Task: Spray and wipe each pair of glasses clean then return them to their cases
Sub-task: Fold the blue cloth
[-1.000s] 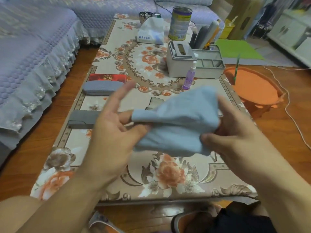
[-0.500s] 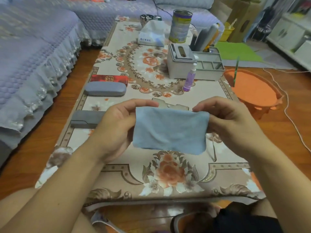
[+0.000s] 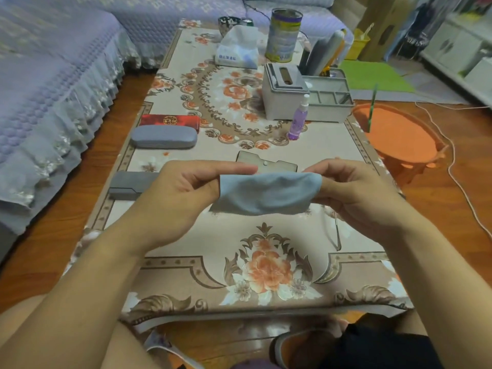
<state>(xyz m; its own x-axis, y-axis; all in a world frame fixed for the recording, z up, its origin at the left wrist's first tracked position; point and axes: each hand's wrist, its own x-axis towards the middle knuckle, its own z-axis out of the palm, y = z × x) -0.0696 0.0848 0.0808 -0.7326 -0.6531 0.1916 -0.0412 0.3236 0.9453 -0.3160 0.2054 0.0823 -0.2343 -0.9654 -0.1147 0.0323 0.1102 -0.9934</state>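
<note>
While both hands are working above the worktop [image 3: 186, 265]:
Left grip: left hand [image 3: 181, 190] is pinching the blue cloth [image 3: 266, 194] at its 9 o'clock end.
Right grip: right hand [image 3: 356, 193] is clamping the 3 o'clock end.
Cloth: hanging stretched between the 2 hands.
Cases: grey case [image 3: 163, 137] and flat grey case [image 3: 130, 183] are lying at 10 o'clock.
Spray bottle [image 3: 298, 121]: standing at 1 o'clock.
</note>
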